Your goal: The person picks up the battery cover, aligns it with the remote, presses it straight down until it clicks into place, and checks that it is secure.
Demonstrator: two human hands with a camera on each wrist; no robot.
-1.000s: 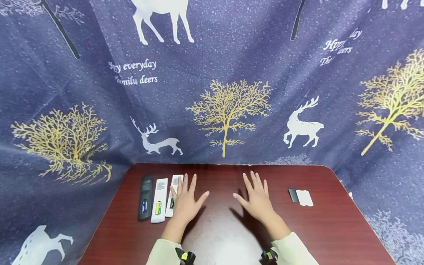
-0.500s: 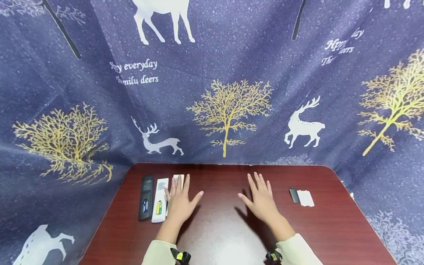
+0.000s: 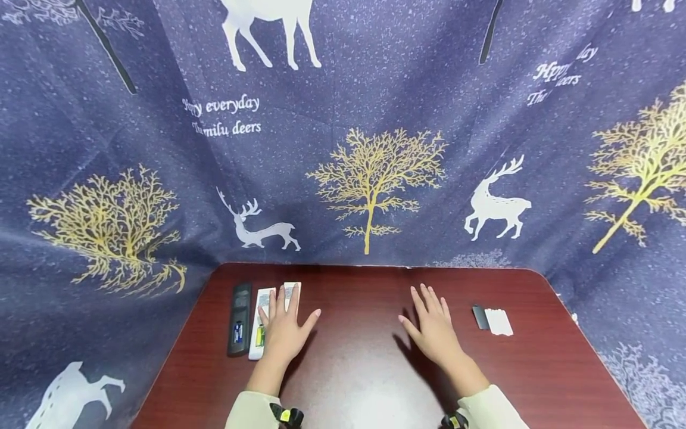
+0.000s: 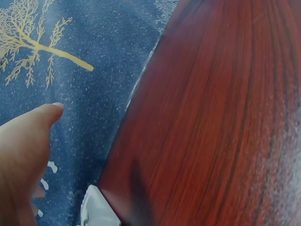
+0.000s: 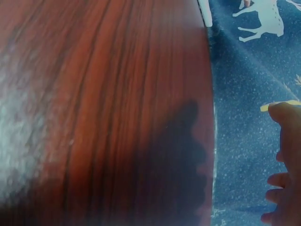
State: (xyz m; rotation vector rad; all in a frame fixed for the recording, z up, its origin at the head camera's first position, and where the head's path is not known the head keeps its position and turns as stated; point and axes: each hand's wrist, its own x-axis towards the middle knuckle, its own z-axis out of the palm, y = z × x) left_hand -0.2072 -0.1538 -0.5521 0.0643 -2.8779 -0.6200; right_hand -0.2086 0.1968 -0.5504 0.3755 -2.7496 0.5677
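Observation:
My left hand (image 3: 284, 333), fingers straight and spread, hovers over two white remote controls at the left of the table. It covers most of the right-hand white remote (image 3: 291, 288) and part of the middle white remote (image 3: 256, 353), whose bay shows a green-yellow battery. Left of them lies a black remote control (image 3: 239, 316) with blue batteries in its uncovered bay. My right hand (image 3: 435, 333) holds nothing, fingers spread above the table. To its right lie a dark flat cover (image 3: 480, 317) and white cover pieces (image 3: 499, 322), side by side.
The dark red wood-grain table (image 3: 364, 351) ends at a curtain (image 3: 332, 196) printed with deer and trees. In the left wrist view a white remote's end (image 4: 98, 209) shows near the table's far edge.
My left hand has moved left, further over the white remotes. My right hand has shifted right, towards the covers. The remotes and covers lie as before.

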